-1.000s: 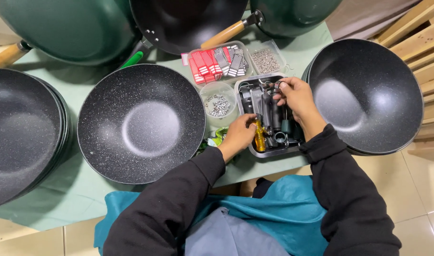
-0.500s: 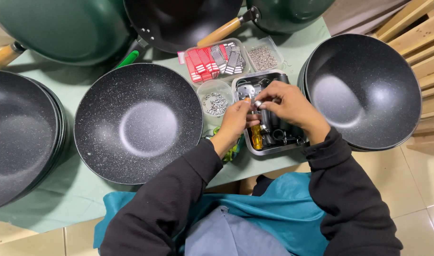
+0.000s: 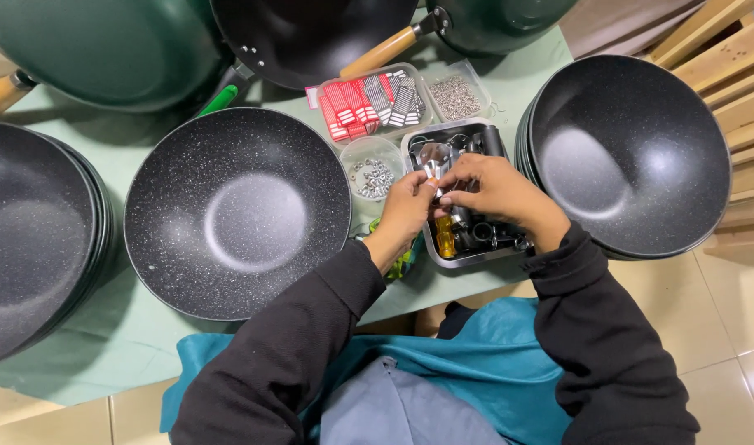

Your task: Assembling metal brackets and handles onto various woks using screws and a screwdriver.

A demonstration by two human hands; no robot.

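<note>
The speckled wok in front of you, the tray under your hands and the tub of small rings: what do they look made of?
Wok: looks like metal with a matte black non-stick coating, going by the white speckles and soft sheen. Tray: probably steel, with a bright, reflective grey rim. Tub: clear plastic, since the contents show through its walls. Rings: seemingly metal, silvery and glinting.

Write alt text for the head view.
Left hand and right hand meet over a metal tray of hardware, pinching a small silver part. Dark speckled woks and small parts tubs surround them on a green table.
</note>
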